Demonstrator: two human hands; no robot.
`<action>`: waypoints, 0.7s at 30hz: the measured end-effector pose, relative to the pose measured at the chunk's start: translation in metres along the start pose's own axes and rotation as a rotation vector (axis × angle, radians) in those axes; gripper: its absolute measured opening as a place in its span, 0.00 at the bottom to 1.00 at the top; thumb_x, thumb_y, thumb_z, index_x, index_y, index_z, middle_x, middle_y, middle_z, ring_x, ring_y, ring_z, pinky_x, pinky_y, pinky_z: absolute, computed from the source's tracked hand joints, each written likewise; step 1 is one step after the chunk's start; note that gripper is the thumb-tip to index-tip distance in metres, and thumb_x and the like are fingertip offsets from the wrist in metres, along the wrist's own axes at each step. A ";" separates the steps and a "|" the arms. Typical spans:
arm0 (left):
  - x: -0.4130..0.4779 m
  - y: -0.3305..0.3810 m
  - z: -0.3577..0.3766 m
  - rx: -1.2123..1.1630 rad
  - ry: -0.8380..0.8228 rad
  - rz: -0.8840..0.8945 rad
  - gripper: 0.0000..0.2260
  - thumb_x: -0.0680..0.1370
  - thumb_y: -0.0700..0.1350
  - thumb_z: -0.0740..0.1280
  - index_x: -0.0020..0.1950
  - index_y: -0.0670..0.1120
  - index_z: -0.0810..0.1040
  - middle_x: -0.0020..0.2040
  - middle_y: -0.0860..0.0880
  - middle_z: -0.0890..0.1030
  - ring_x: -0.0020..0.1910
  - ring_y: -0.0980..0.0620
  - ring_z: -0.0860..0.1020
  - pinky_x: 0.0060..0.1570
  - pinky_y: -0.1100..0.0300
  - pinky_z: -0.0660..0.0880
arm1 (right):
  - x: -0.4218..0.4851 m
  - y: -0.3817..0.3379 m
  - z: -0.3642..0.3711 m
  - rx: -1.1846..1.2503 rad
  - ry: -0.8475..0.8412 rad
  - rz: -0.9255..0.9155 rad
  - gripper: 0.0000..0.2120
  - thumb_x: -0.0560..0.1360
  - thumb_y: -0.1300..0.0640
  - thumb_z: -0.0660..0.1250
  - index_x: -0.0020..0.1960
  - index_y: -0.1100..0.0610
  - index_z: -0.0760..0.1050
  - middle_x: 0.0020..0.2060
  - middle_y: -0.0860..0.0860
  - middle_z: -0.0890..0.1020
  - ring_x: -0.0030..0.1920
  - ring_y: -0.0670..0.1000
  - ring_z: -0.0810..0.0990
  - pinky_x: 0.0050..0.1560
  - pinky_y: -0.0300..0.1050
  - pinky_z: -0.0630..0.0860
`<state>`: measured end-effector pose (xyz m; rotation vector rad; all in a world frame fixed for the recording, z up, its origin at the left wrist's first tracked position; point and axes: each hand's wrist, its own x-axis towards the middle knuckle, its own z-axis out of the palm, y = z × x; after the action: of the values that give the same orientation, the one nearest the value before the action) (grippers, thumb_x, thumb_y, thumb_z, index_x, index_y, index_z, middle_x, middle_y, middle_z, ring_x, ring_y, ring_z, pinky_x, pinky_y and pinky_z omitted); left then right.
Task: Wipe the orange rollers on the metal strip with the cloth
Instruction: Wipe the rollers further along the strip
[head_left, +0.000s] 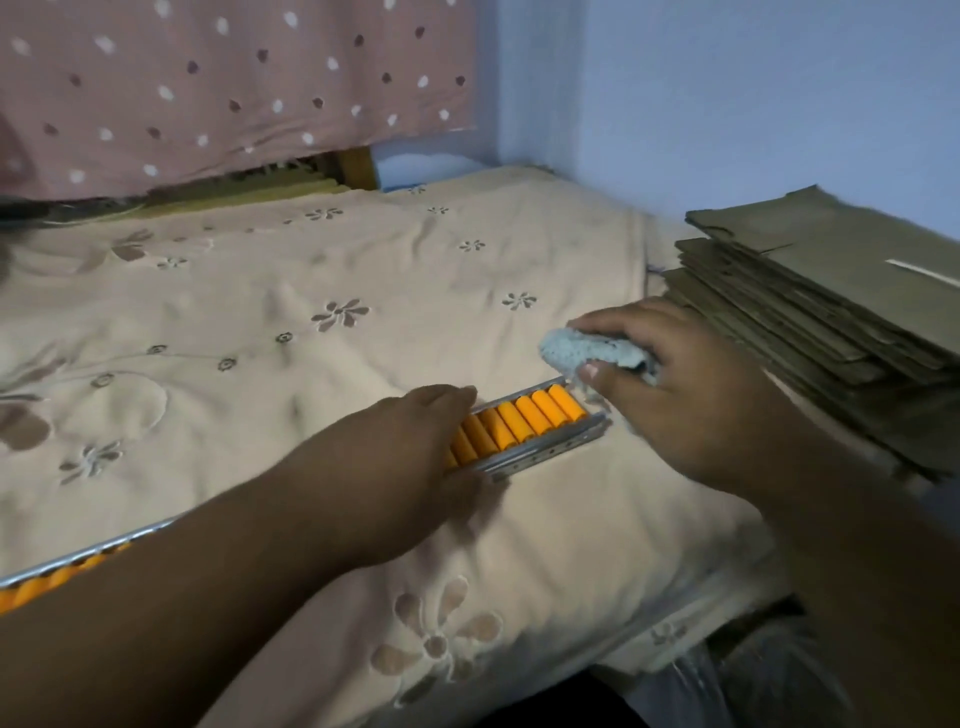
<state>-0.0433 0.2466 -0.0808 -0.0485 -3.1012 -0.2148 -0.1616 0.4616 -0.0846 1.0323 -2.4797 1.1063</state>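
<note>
Nearest the camera, the left forearm crossed over the metal strip (545, 453), which lay slantwise on a beige flowered bedspread (311, 322); the strip's near end showed again at the lower left edge below that arm. The left hand (410, 441) lay flat and palm-down on the strip, fingers fairly straight and loosely spread, covering the middle of the row and gripping nothing I could make out. Just past its fingertips, the orange rollers (519, 421) sat exposed side by side in the strip's far end. At that far end, the right hand (675, 384) was closed around a bunched pale blue cloth (582, 351), the thumb pointing down toward the last roller; whether cloth touched roller could not be told. Beyond the strip's far end, to the right, stood a stack of flattened cardboard (831, 301). Farther off hung a dotted pink curtain (208, 93) beside a pale blue wall (727, 104).
</note>
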 end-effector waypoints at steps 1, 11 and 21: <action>0.001 -0.001 0.000 -0.019 0.003 -0.038 0.19 0.75 0.65 0.65 0.62 0.57 0.73 0.58 0.56 0.79 0.50 0.55 0.81 0.52 0.53 0.78 | 0.014 0.001 0.004 -0.056 -0.065 -0.028 0.15 0.76 0.53 0.69 0.62 0.44 0.78 0.54 0.40 0.77 0.53 0.36 0.75 0.54 0.26 0.66; 0.006 -0.011 0.003 -0.002 -0.022 -0.136 0.23 0.70 0.71 0.68 0.48 0.53 0.80 0.40 0.51 0.81 0.37 0.57 0.78 0.38 0.56 0.74 | 0.028 0.012 0.025 -0.325 -0.409 -0.258 0.16 0.77 0.56 0.66 0.63 0.43 0.76 0.56 0.42 0.79 0.56 0.45 0.74 0.58 0.44 0.71; 0.007 -0.014 0.004 -0.043 -0.015 -0.125 0.22 0.70 0.70 0.68 0.50 0.54 0.80 0.40 0.52 0.83 0.39 0.56 0.80 0.44 0.53 0.79 | 0.038 -0.007 -0.029 -0.304 -0.553 -0.242 0.17 0.74 0.56 0.64 0.60 0.43 0.80 0.55 0.39 0.80 0.56 0.39 0.77 0.59 0.38 0.71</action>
<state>-0.0506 0.2338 -0.0864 0.1429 -3.1173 -0.2865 -0.1861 0.4600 -0.0430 1.6513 -2.6944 0.3844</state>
